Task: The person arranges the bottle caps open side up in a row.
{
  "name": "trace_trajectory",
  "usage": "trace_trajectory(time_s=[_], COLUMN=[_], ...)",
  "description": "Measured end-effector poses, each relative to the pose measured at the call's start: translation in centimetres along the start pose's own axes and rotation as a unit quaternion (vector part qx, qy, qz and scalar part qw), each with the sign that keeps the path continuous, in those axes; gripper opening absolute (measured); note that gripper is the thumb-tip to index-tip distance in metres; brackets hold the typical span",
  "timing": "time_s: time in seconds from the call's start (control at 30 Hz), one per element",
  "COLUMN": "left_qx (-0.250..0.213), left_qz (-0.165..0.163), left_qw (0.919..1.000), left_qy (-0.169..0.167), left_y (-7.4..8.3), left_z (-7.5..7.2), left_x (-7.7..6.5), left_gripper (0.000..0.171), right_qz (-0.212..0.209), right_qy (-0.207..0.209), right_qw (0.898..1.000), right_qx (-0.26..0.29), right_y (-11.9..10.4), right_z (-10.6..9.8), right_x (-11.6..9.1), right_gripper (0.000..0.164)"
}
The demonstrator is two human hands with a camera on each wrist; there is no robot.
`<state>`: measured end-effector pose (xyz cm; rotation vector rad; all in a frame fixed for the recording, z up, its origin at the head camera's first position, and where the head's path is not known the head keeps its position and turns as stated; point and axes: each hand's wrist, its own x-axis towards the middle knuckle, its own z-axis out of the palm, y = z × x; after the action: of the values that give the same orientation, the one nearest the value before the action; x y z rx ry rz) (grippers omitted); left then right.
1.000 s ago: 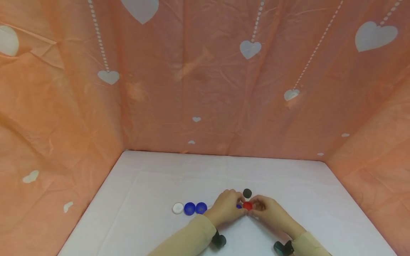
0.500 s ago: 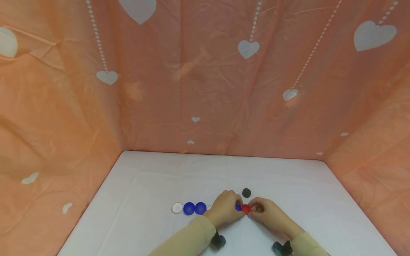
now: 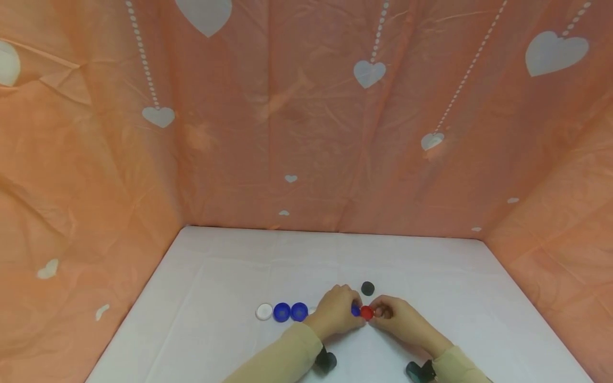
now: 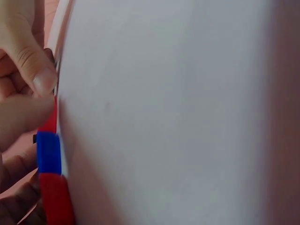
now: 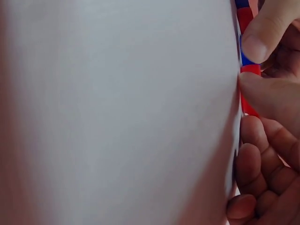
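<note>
A red bottle cap [image 3: 366, 313] sits at the right end of a row of caps, side by side with a blue bottle cap [image 3: 355, 310]. My right hand [image 3: 401, 318] pinches the red cap between thumb and fingers. With its thumb and fingertips, my left hand [image 3: 335, 310] holds the blue cap from the other side, and it hides the middle of the row in the head view. Another red cap [image 4: 57, 199] shows beyond the blue one in the left wrist view. In the right wrist view, my right thumb [image 5: 269, 93] lies against the end red cap.
Further left in the row lie a white cap [image 3: 264, 311] and two blue caps, one the inner blue cap [image 3: 299, 312]. A black cap [image 3: 367, 288] lies just behind the hands. All rest on a white-covered table [image 3: 230, 266], enclosed by orange heart-print cloth [image 3: 306, 133].
The red cap in my right hand has shifted slightly toward me, coming level with the blue cap. The right hand moved with it; the left hand stayed nearly still.
</note>
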<state>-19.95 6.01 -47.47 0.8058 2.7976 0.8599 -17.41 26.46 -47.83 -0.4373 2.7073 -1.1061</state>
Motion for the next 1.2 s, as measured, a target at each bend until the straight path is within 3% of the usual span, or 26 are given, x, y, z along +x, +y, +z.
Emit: trace_trajectory(time_s=[0.2,0.43,0.6,0.8,1.2], left_qx=[-0.111,-0.191,-0.207,-0.212,-0.201], left_qz=[-0.039,-0.076,-0.082,-0.094,-0.120], left_qw=[0.9929,0.9787,0.9749,0.9727,0.9717], left_qy=[-0.021,-0.006,0.000,-0.011,-0.030], left_y=[-0.4,-0.9,-0.9,-1.2,-1.0], left_z=[-1.2,-1.5,-1.6,-1.4,-0.7], left_x=[0.3,2.0,2.8,3.7,4.2], left_gripper=[0.046,0.035,0.034,0.032,0.026], right_qz=[0.018,0.062,0.074,0.096,0.090], right_qy=[-0.009,0.054,0.082,0.075,0.075], right_qw=[1.000,0.996,0.991,0.988,0.991], right_qx=[0.008,0.043,0.079,0.100,0.066], right_y=[-0.3,-0.5,0.0,0.5,0.8], right_z=[-1.1,-2.5,-2.3,-1.5,-1.0], right_x=[0.1,1.6,2.9,3.6,4.0], right_gripper=[0.024,0.032,0.040,0.039,0.027])
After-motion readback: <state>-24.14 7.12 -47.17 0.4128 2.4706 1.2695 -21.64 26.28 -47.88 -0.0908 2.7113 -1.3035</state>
